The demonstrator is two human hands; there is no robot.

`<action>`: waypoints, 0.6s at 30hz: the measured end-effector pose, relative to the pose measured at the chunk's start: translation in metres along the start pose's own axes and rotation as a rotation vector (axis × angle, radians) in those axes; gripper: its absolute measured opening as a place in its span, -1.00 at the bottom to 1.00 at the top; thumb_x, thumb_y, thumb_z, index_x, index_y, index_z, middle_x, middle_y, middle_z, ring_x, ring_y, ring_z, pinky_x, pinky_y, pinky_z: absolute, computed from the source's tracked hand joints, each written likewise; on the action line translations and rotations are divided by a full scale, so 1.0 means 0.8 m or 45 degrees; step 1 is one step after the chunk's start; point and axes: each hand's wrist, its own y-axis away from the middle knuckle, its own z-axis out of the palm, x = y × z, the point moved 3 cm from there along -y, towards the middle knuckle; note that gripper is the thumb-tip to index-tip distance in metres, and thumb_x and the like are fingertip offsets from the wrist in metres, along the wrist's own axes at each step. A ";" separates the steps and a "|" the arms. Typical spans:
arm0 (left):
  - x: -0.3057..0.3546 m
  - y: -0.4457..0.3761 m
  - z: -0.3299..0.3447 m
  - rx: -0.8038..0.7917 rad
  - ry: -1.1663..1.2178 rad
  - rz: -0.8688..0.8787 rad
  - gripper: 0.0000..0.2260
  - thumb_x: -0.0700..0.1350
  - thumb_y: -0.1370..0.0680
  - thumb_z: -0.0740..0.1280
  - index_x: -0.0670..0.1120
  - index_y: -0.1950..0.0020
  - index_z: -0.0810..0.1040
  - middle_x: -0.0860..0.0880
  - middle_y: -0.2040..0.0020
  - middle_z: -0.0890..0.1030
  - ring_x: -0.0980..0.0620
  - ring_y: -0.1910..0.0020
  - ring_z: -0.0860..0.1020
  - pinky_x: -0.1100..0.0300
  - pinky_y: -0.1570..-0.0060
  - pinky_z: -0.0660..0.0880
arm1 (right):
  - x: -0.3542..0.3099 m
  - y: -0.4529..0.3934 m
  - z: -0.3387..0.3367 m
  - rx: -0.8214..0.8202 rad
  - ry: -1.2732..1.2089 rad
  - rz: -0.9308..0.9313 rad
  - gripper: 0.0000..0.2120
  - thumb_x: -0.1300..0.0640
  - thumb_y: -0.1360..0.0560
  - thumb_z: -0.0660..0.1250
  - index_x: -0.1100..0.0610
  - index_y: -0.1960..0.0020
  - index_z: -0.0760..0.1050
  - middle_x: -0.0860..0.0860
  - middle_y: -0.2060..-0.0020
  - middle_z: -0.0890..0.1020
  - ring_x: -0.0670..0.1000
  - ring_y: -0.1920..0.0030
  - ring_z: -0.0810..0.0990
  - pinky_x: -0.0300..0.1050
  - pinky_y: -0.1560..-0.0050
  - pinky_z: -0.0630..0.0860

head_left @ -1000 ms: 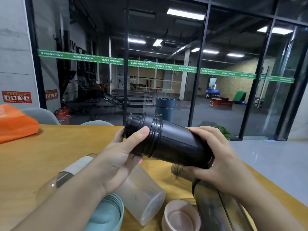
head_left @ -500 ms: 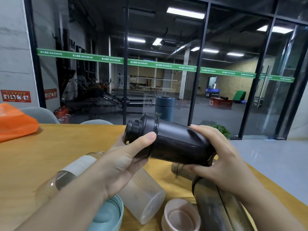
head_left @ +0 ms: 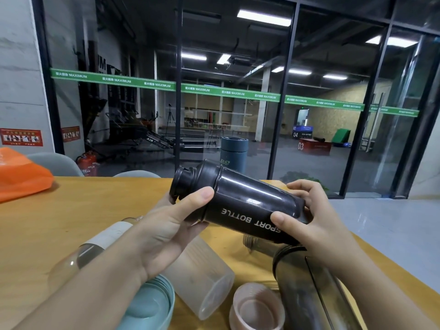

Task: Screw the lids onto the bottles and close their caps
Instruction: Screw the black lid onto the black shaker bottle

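Observation:
I hold a black sport bottle (head_left: 247,206) on its side above the wooden table (head_left: 71,217), white lettering facing me. Its black lid (head_left: 190,179) sits on the neck at the left end. My left hand (head_left: 166,232) grips the lid end, thumb across the collar. My right hand (head_left: 316,217) clasps the bottle's base. Below lie a frosted plastic bottle (head_left: 202,275), a clear glass bottle with a white label (head_left: 95,248), a dark transparent bottle (head_left: 307,289), a pink lid (head_left: 257,308) and a teal lid (head_left: 152,306).
A teal tumbler (head_left: 234,151) stands at the table's far edge. An orange bag (head_left: 21,175) lies at the far left. Grey chair backs (head_left: 57,163) show behind the table. A glass wall stands beyond. The table's right edge drops to a grey floor.
The bottle has turned in my hands so its lettering now faces me, and the lid sits closer against the body. My right hand shifted from on top to around the base.

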 end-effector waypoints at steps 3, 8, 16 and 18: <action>-0.002 -0.002 -0.001 -0.002 -0.017 0.001 -0.41 -0.12 -0.23 0.55 -0.14 -0.23 0.50 -0.14 -0.07 0.68 -0.06 -0.04 0.66 0.12 0.02 0.61 | 0.005 -0.001 0.003 -0.038 -0.118 0.103 -0.46 -0.26 -0.20 0.46 -0.17 -0.08 0.35 -0.06 0.01 0.60 -0.16 0.11 0.65 -0.23 0.23 0.57; -0.006 -0.006 -0.005 -0.002 -0.019 -0.028 -0.38 -0.16 -0.25 0.51 -0.18 -0.29 0.46 -0.16 -0.12 0.66 -0.09 -0.10 0.64 0.08 -0.03 0.59 | 0.011 -0.003 0.006 -0.082 -0.181 0.214 -0.40 -0.38 -0.11 0.36 -0.17 -0.08 0.40 0.07 0.01 0.62 -0.03 0.19 0.69 -0.18 0.26 0.55; -0.002 -0.002 0.000 0.099 0.077 -0.046 -0.53 -0.09 -0.30 0.42 -0.20 -0.18 0.54 -0.18 -0.03 0.69 -0.09 0.02 0.67 0.03 0.04 0.61 | 0.001 0.004 -0.002 -0.224 -0.089 0.014 -0.21 -0.06 -0.18 0.54 -0.26 -0.30 0.23 -0.21 -0.20 0.46 -0.20 -0.08 0.58 -0.26 0.01 0.56; -0.001 -0.001 0.000 0.103 0.080 -0.044 -0.56 -0.05 -0.29 0.41 -0.18 -0.13 0.56 -0.18 -0.03 0.69 -0.09 0.00 0.67 0.00 0.00 0.59 | -0.001 0.004 -0.003 -0.264 -0.142 -0.043 -0.22 0.12 -0.22 0.56 -0.24 -0.30 0.26 -0.23 -0.18 0.48 -0.14 -0.10 0.59 -0.24 0.00 0.56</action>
